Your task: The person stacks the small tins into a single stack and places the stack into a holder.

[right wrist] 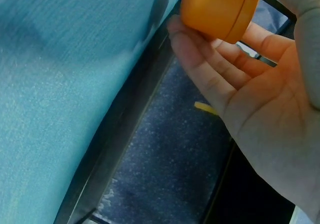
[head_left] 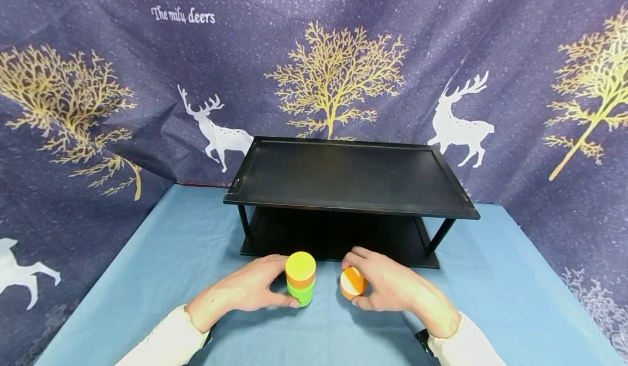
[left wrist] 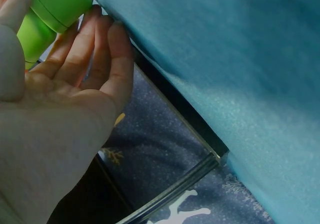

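Stack of round pots (head_left: pixel 300 279): stood upright on the blue cloth (head_left: pixel 186 257), a yellow-topped pot over an orange band and green ones beneath, between the left thumb and fingers, so that it was steadied from both sides
Left hand (head_left: pixel 250 289): curled round the lower, green part of the stack; in the left wrist view its fingers (left wrist: pixel 75 48) lay along the green wall (left wrist: pixel 55 8), thumb opposite, a light enclosing hold
Orange pot (head_left: pixel 352 282): lifted and tilted on its side, pale face turned toward the stack, just beside it but apart
Right hand (head_left: pixel 392 289): pinched the orange pot between thumb and fingertips (right wrist: pixel 200 48), leaving its face free
Black two-tier shelf (head_left: pixel 350 178): stood beyond the fingertips of both hands, both tiers bare
Backdrop (head_left: pixel 333 77): deer-and-tree cloth behind the shelf
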A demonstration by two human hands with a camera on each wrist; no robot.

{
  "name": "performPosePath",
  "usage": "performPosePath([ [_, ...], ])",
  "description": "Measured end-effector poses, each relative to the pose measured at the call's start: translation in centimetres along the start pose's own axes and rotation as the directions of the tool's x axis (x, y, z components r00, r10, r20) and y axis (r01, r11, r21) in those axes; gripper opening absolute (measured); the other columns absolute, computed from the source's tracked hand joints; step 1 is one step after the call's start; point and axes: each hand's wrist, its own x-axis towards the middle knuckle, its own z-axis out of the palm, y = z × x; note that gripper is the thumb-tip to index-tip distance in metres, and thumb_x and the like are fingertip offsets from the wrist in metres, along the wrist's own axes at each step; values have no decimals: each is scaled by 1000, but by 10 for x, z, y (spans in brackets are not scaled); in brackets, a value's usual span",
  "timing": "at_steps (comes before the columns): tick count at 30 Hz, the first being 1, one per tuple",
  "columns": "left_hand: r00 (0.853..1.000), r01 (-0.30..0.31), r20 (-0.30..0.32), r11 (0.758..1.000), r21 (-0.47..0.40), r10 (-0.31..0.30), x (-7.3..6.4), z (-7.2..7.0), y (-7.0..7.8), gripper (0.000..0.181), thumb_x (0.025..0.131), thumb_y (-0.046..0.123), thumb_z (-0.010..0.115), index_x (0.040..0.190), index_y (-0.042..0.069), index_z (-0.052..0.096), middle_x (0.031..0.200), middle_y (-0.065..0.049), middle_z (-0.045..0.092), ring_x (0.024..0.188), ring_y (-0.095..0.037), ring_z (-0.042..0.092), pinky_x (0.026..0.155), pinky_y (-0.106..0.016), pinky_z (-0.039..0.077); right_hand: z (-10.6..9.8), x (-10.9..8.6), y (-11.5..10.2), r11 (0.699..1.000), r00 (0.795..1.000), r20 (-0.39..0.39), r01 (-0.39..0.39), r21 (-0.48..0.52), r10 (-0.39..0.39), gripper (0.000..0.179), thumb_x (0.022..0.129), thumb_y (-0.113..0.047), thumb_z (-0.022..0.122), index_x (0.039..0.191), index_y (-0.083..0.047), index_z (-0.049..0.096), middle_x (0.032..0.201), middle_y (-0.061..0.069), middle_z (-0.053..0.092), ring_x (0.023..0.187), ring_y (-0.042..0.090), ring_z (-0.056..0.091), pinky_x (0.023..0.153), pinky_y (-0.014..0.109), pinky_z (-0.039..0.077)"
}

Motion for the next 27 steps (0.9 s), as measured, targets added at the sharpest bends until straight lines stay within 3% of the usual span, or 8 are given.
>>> performPosePath([
  [27,1000,21,6,1000,5,-21,1,1,0,76,82,66,83,147,32,60,138,17,63,125,-12,58,112,-49,49,-3,-2,-2,994,984,-151,86,-63,-94,53,82,-22,89,130,-19,65,119,-13,58,101,7,59,93,31,59],
])
